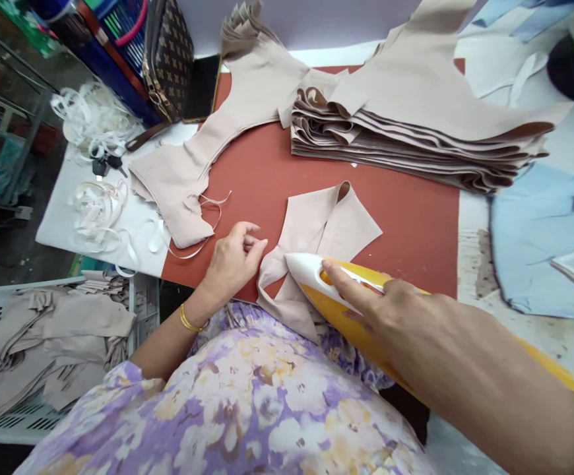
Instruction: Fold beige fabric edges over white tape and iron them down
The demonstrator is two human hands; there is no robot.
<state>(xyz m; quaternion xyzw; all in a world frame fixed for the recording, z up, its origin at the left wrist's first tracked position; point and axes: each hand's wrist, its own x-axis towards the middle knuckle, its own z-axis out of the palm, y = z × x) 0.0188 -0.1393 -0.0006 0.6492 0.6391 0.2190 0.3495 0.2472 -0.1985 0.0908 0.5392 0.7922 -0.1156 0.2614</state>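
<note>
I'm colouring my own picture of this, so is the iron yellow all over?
No, the iron has a yellow body but a white front tip.

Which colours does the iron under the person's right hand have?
Yellow and white: the iron shows best in the head view.

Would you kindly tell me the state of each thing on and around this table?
Iron, gripped by the right hand
Left hand, holding nothing
Small cloth, partly folded
Right stack, layered, edges curled
Left stack, layered
Mat, flat, partly covered
Crate, filled with fabric
Tape, tangled
</note>
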